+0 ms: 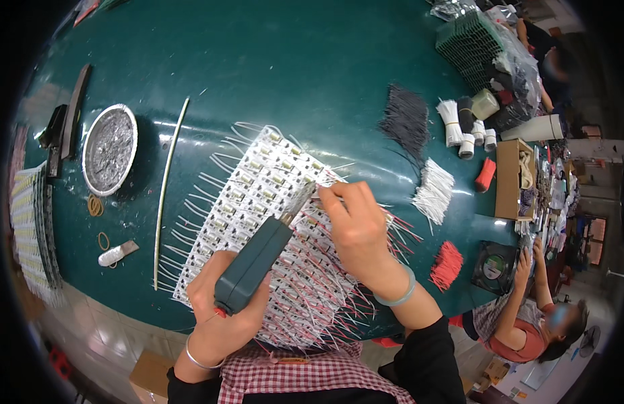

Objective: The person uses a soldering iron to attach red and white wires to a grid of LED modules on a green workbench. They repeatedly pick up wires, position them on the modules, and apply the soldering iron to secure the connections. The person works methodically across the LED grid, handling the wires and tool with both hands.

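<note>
On the dark green table (271, 60), near its front edge, lies a white panel of small circuit boards (258, 195), set in rows, with white and red wire leads sticking out along its sides. Over the panel the left hand (221, 316) is wrapped fully round the grip of a grey-green soldering tool (255, 266), whose metal tip points up and to the right onto the boards. The right hand (356, 225) meets that tip with thumb and forefinger pinched together (whatever thin lead they may hold is too fine to make out).

Left of the panel a long pale rod (169, 182) lies on the glossy tabletop, and beyond it a round metal dish (110, 149) full of grey scrap. Further right, well apart from the hands, lie a bundle of dark wires (405, 121), a bundle of white wires (433, 192) and a bundle of red wires (447, 264), with a cardboard box (511, 178) near the table's right edge. Another person (534, 316) sits at the right end of the table, and the room beyond is crowded with bags and goods.
</note>
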`<state>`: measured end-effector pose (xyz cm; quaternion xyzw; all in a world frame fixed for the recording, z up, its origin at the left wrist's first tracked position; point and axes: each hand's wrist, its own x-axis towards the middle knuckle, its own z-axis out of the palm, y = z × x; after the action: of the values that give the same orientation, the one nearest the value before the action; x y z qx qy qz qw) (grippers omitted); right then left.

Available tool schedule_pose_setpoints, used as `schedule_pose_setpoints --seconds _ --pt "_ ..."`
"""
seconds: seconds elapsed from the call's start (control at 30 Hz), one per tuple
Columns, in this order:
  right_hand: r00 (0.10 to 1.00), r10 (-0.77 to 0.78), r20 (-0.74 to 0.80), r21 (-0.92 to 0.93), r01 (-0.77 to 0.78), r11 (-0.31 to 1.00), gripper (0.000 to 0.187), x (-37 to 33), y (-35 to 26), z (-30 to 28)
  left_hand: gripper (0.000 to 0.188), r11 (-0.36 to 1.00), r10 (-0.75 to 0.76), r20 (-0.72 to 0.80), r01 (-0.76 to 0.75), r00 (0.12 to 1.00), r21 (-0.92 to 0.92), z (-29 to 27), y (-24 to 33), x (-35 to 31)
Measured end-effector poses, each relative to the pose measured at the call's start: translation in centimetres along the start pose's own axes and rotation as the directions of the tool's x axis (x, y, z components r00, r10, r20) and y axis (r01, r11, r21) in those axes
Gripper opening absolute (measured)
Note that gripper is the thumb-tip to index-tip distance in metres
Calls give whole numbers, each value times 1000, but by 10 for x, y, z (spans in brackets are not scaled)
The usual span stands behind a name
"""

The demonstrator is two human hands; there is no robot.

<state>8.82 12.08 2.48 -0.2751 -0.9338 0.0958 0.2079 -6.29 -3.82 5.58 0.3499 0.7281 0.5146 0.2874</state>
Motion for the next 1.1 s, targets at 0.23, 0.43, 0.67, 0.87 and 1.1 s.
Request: schedule_pose_setpoints --seconds 0.23,0.43,0.67,0.87,1.1 --pt "1000 -11 -4 -30 11 999 35 3 -2 -6 64 924 -377 46 379 925 -50 -9 -24 -20" --pt "1000 -13 -27 -55 12 998 34 -7 4 -2 60 933 -358 -155 345 921 -104 -2 -41 -25" --pt "1000 19 -14 -27 -19 999 33 -3 -1 -3 37 931 -301 -135 261 944 -254 -8 -15 -11" --pt "997 47 -65 29 -45 999 33 -8 1 -4 36 962 -176 -127 143 976 -231 -10 -8 -14" --pt "994 7 -109 14 -5 1000 34 -13 -6 -20 31 913 -313 -47 287 949 -289 -19 8 -14"
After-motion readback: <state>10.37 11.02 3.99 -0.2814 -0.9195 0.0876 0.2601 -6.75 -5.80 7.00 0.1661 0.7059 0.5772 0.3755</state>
